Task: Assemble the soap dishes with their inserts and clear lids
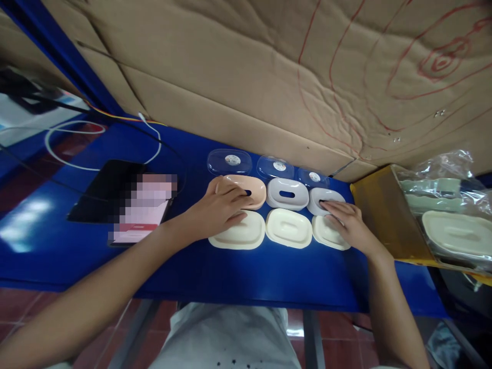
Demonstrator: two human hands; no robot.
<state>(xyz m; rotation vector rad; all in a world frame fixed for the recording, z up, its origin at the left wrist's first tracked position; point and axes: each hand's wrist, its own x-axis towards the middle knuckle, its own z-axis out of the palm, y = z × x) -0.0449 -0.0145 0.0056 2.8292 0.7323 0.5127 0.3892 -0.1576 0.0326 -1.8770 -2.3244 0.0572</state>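
Note:
On the blue table (246,277) lie three rows of oval soap-dish parts. At the back are three clear lids (229,161) with round stickers. The middle row holds a peach tray (253,187) and two white slotted trays (287,193). Three cream bases (288,227) lie in front. My left hand (219,207) rests on the peach tray, fingers curled over its slot, thumb near the left cream base (242,233). My right hand (344,220) lies flat over the right cream base (326,233), fingertips on the right white tray (326,197).
A dark tablet (103,189) and a phone (138,218) lie at the left, with a white cable (73,148) behind them. A yellow box (384,215) at the right holds bagged dish parts (453,205). Creased cardboard (269,77) stands behind the table.

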